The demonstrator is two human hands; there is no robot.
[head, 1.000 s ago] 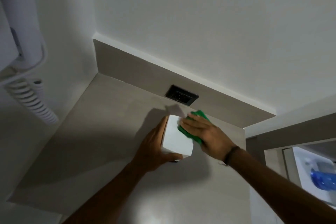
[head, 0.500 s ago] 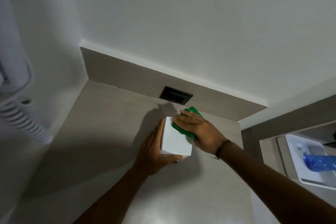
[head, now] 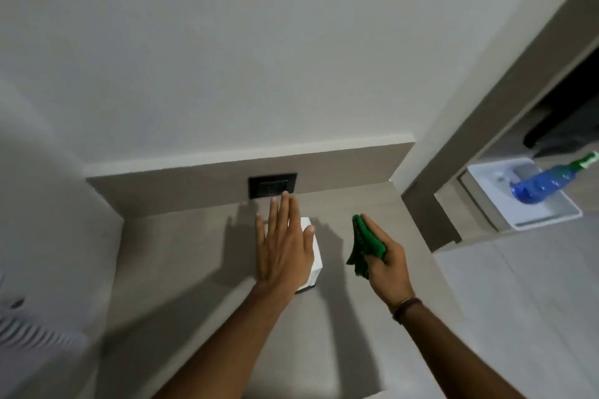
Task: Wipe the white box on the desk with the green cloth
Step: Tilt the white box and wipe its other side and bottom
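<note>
The white box [head: 316,256] stands on the grey desk [head: 181,256], mostly hidden under my left hand [head: 283,249]. That hand lies flat over the top of the box with its fingers stretched out and spread, gripping nothing. My right hand [head: 387,264] hovers to the right of the box, apart from it, and clutches the bunched green cloth [head: 364,244]. The cloth hangs in the air and does not touch the box.
A black wall socket [head: 272,185] sits in the grey backsplash just beyond my left fingertips. To the right, past the desk's edge, a white tray [head: 551,217] holds a blue bottle [head: 547,183]. A coiled white cord [head: 29,330] shows at the lower left.
My right hand has lifted the green cloth off the box and pulled it to the right. My left hand has let go of the box's side and now lies flat over it. The camera turned.
</note>
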